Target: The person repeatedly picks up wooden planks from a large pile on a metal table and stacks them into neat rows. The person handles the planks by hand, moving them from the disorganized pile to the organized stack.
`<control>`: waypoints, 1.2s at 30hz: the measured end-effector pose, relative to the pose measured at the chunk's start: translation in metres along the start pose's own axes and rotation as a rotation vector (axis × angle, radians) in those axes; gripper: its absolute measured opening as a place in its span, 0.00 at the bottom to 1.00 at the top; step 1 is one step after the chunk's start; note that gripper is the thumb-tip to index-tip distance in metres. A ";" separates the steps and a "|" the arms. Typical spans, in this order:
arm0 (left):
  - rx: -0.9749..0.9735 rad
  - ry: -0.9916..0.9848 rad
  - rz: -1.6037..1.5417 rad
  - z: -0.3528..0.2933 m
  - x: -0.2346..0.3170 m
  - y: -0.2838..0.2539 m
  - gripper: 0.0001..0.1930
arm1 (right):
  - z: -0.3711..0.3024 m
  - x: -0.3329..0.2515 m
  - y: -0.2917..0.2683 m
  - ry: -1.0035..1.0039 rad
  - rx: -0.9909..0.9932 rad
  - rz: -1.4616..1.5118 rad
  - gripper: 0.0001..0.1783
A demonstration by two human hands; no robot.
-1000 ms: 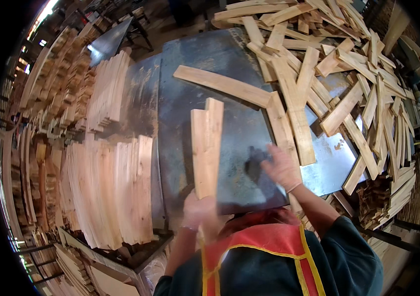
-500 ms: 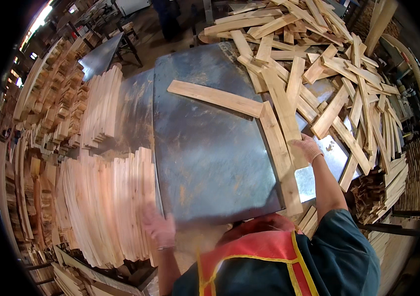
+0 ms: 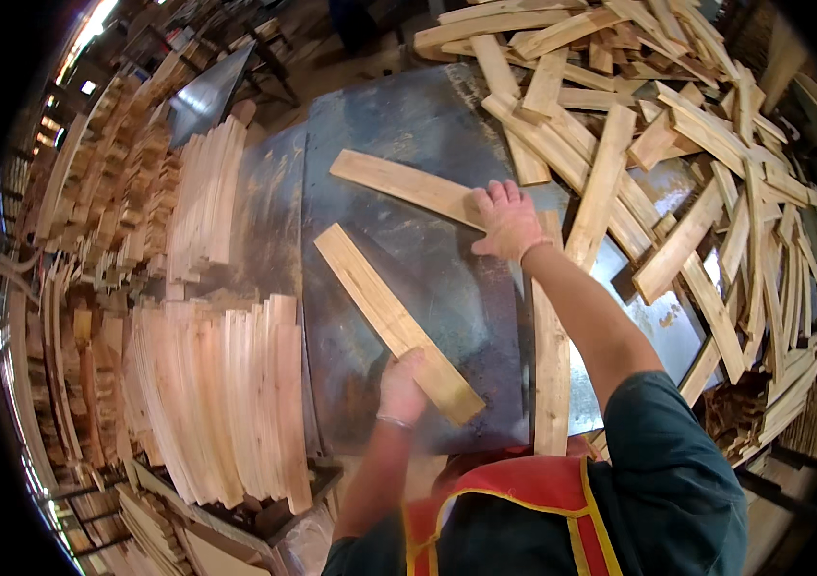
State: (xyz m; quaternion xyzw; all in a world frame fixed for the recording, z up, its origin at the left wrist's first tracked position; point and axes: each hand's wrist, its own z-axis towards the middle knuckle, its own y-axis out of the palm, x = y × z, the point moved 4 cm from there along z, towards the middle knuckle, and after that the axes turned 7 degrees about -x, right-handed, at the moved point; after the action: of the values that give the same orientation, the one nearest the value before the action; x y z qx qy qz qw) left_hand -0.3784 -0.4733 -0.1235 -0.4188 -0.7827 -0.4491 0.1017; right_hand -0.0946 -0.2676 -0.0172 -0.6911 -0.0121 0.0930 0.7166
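Note:
A pale wooden board (image 3: pixel 367 287) lies slantwise on the dark metal tabletop (image 3: pixel 408 125). Gloved, my left hand (image 3: pixel 402 389) is closed on the board's edge toward its near end. Farther off, a second wooden board (image 3: pixel 394 182) rests across the table. My right hand (image 3: pixel 506 223), also gloved, lies over that board's right end with its fingers spread. Beneath my right forearm, a third wooden board (image 3: pixel 551 370) runs along the table's right edge; the forearm and hand hide part of it.
Neatly stacked boards (image 3: pixel 226 403) stand by the table's left side, with another stack (image 3: pixel 207 202) behind them. A loose heap of boards (image 3: pixel 610 182) covers the right and far right. Tall piles of wood (image 3: pixel 120 211) rise at the far left.
My left hand has come from the left stack onto a board on the table. The board my right hand held has swung left under it. My right hand has moved left onto the far board.

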 end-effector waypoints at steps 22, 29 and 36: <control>0.945 0.425 2.114 -0.201 0.117 -0.172 0.41 | -0.261 -0.003 0.028 0.539 -0.216 0.267 0.53; 0.897 0.278 2.200 -0.163 0.112 -0.139 0.50 | -0.281 -0.013 0.099 0.583 -0.164 1.057 0.43; 0.232 0.187 1.992 -0.108 0.007 -0.001 0.53 | -0.203 -0.007 0.015 0.414 0.092 0.516 0.39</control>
State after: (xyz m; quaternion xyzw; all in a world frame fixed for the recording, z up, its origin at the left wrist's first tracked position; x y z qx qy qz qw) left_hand -0.4073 -0.5546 -0.0584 -0.8329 -0.1038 -0.1115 0.5320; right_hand -0.0736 -0.4687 -0.0405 -0.6426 0.3132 0.1297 0.6871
